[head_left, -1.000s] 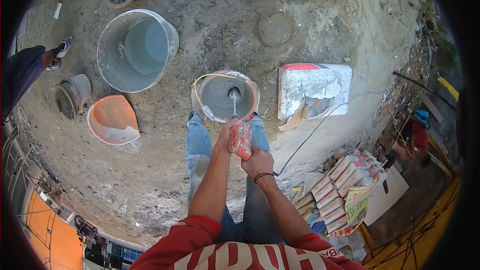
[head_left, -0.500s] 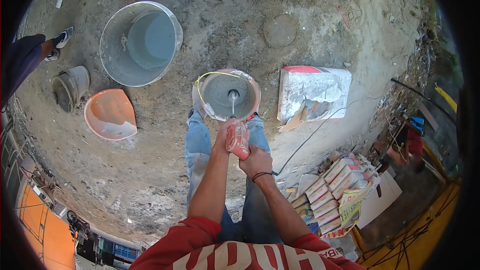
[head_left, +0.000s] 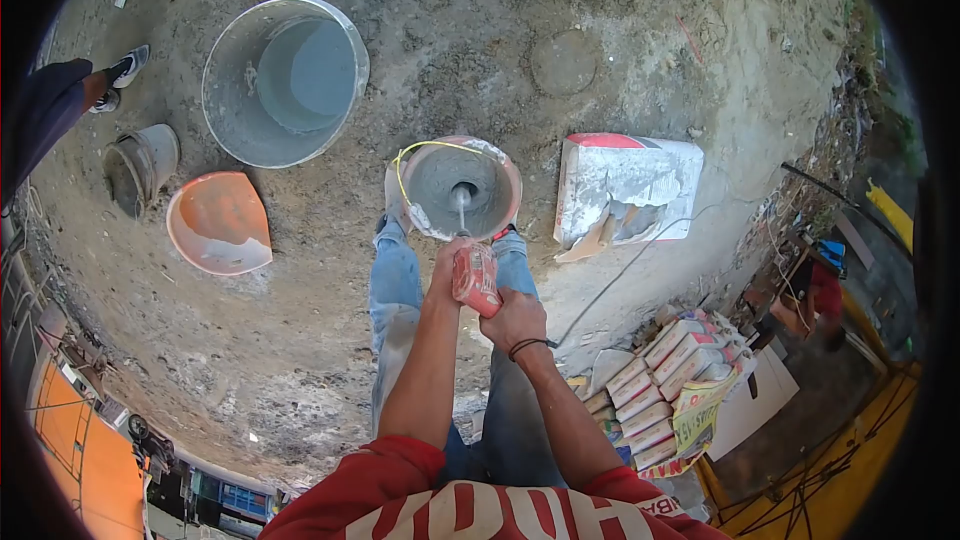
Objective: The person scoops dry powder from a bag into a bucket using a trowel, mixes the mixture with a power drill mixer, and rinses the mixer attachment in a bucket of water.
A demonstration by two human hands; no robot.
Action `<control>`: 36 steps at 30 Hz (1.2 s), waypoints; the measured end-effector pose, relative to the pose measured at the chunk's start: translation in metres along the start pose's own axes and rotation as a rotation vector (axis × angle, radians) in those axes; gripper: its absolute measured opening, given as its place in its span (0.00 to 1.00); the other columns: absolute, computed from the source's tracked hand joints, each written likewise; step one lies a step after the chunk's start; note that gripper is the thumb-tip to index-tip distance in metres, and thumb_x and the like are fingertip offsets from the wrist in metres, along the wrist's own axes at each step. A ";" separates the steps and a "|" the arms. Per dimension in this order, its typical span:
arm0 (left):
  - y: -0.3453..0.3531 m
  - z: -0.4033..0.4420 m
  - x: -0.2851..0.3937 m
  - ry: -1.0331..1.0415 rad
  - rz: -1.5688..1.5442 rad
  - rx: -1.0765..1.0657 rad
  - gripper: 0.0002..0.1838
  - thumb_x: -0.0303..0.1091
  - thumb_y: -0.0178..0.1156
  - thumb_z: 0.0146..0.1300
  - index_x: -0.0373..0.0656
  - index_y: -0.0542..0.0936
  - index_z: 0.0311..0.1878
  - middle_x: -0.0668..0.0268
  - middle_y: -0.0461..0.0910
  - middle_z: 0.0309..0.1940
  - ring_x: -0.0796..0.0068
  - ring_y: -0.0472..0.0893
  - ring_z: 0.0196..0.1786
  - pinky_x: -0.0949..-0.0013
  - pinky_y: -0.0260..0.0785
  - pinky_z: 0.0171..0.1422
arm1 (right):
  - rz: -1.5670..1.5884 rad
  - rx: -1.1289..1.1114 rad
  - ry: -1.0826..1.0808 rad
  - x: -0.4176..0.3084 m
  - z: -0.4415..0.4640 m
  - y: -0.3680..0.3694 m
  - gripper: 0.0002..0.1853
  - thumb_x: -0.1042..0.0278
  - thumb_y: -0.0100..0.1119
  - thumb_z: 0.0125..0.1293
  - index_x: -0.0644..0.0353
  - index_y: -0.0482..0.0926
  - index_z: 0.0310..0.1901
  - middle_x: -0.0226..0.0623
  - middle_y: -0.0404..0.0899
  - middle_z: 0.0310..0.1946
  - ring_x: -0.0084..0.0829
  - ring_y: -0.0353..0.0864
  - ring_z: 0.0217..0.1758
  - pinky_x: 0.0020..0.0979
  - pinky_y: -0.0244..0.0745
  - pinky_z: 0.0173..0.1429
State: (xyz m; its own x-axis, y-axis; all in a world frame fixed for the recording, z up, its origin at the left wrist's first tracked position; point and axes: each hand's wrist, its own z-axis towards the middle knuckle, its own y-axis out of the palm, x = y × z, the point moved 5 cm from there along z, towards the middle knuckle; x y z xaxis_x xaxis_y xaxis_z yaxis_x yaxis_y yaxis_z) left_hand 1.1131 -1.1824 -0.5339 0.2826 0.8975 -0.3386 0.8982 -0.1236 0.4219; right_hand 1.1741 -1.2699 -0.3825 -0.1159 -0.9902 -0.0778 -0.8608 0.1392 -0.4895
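A red corded power drill (head_left: 476,280) is held over a bucket between my feet. My left hand (head_left: 445,268) is closed around the front of its body, while my right hand (head_left: 517,321) wraps the rear handle. From the drill a metal mixing shaft (head_left: 460,208) runs down into grey wet mortar (head_left: 440,172). That mortar sits in the bucket (head_left: 513,185), which has a yellow handle (head_left: 402,172) resting at its rim. The mixing end of the shaft is hidden in the mortar.
A torn cement bag (head_left: 630,175) lies right of the bucket. On the left stand a large tub (head_left: 362,80) of greyish water, an orange scoop-shaped container (head_left: 222,210) and a small pail (head_left: 160,155). Stacked bags (head_left: 660,380) are at lower right. Another person's leg (head_left: 60,105) shows far left.
The mixing shaft has shifted slightly left and down in the bucket. Both hands keep their hold on the drill. The large tub sits slightly higher in view.
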 end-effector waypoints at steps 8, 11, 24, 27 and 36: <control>0.005 0.007 0.008 0.026 0.027 0.068 0.22 0.44 0.64 0.65 0.31 0.80 0.47 0.54 0.82 0.33 0.56 0.85 0.32 0.50 0.83 0.38 | 0.054 -0.003 -0.065 0.006 0.016 -0.014 0.16 0.56 0.70 0.54 0.59 0.87 0.39 0.56 0.88 0.35 0.59 0.89 0.42 0.53 0.84 0.51; 0.006 0.008 0.013 0.027 0.036 0.055 0.21 0.44 0.64 0.64 0.32 0.80 0.48 0.54 0.83 0.35 0.55 0.85 0.33 0.50 0.83 0.39 | 0.084 0.068 -0.092 0.005 0.015 -0.015 0.15 0.56 0.71 0.55 0.58 0.86 0.38 0.56 0.88 0.34 0.59 0.89 0.41 0.53 0.84 0.49; 0.014 0.006 0.028 -0.028 -0.069 0.082 0.19 0.41 0.65 0.64 0.33 0.79 0.46 0.54 0.83 0.38 0.52 0.85 0.39 0.46 0.83 0.46 | 0.101 0.110 -0.080 -0.010 0.011 -0.012 0.14 0.57 0.67 0.60 0.59 0.85 0.40 0.52 0.89 0.37 0.57 0.90 0.44 0.54 0.84 0.50; 0.010 0.016 0.027 -0.059 -0.034 0.071 0.16 0.40 0.64 0.63 0.35 0.80 0.44 0.55 0.83 0.37 0.51 0.84 0.38 0.46 0.82 0.46 | 0.124 0.136 -0.078 -0.004 0.011 -0.010 0.14 0.57 0.68 0.59 0.59 0.85 0.41 0.53 0.89 0.36 0.57 0.90 0.43 0.54 0.84 0.50; 0.034 0.028 0.014 0.001 0.255 0.100 0.16 0.40 0.63 0.63 0.36 0.81 0.44 0.52 0.84 0.37 0.50 0.86 0.36 0.47 0.83 0.42 | 0.212 0.204 0.001 0.022 0.006 -0.006 0.15 0.59 0.70 0.58 0.61 0.84 0.40 0.55 0.88 0.33 0.59 0.89 0.41 0.54 0.83 0.49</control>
State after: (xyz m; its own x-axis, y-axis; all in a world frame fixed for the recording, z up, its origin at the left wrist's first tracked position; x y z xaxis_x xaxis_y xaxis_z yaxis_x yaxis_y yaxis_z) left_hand 1.1570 -1.1857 -0.5475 0.5039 0.8322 -0.2313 0.8267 -0.3871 0.4083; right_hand 1.1799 -1.2922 -0.3869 -0.2835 -0.9386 -0.1965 -0.6997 0.3426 -0.6270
